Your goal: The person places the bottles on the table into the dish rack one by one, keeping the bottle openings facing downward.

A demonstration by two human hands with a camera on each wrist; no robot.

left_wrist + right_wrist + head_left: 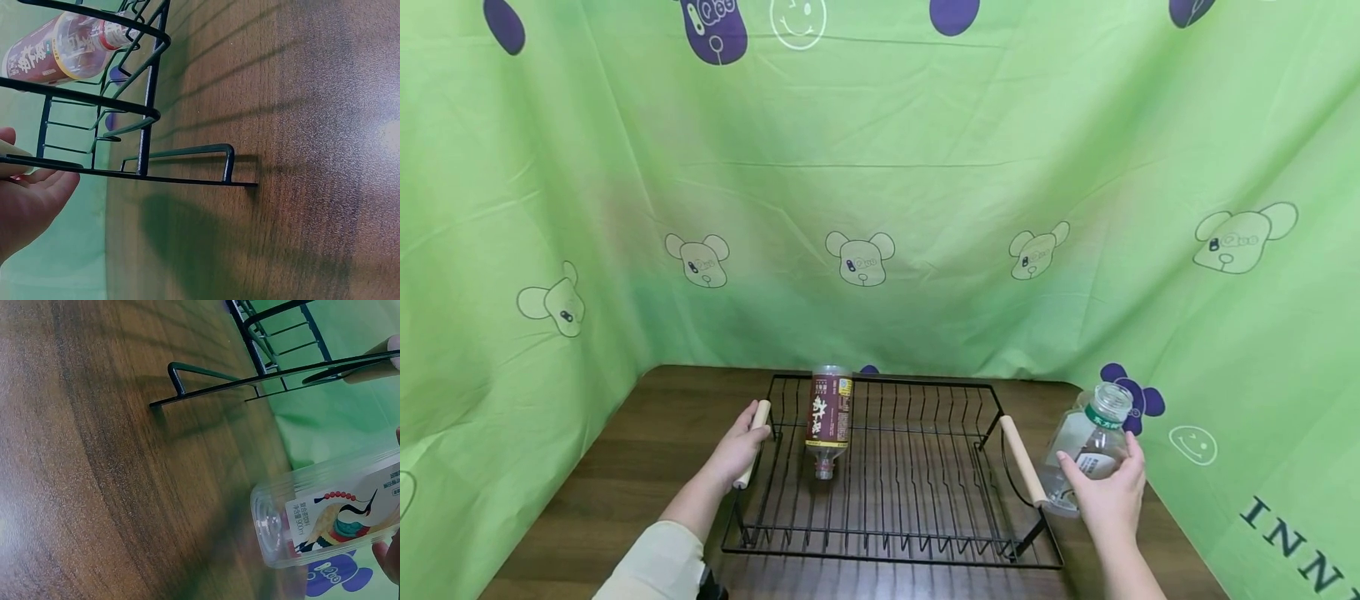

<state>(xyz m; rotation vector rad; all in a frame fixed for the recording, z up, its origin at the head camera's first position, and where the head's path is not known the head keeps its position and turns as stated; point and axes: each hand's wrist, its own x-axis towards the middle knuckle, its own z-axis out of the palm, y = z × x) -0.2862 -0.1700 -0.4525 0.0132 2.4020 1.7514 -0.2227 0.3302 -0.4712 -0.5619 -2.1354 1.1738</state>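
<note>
A black wire rack (891, 559) stands on the brown table (602, 500) between the hands. The right hand (1108, 493) holds a clear bottle (1086, 444) between thumb and fingers, just outside the right wooden handle (1022, 461); its mouth points up, long axis leaning rightward. The left hand (734, 452) grips the left wooden handle (747, 471). In the rack, nearer the left hand, a maroon-labelled bottle (829, 417) lies on its side, neck toward the person, base toward the green cloth (940, 308) beyond both hands.

Green cloth (880, 125) printed with cartoon animal heads (863, 265) hangs around a wood-grain table (617, 475).
</note>
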